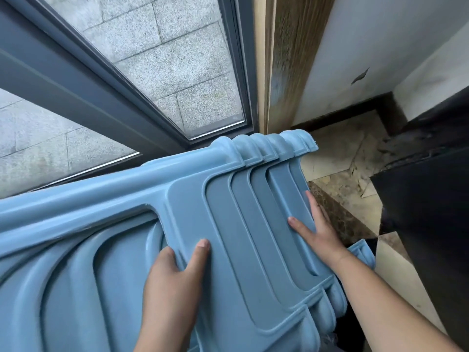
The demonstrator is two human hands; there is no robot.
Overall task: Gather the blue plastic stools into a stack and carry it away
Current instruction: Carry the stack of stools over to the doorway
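Observation:
A nested stack of several blue plastic stools fills the lower half of the view, tipped sideways with its legs pointing right toward the wall corner. My left hand grips the edge of a side opening in the stack, thumb on top and fingers curled inside. On the stack's right end my right hand grips the outermost panel's edge: index finger and thumb lie on the panel face, the other fingers are hidden over the edge. A further bit of blue stool shows below my right wrist.
A grey-framed glass door stands just behind the stack, with stone paving seen through it. A wooden door jamb and white wall form a corner at right. A dark furniture block stands on marble floor at right.

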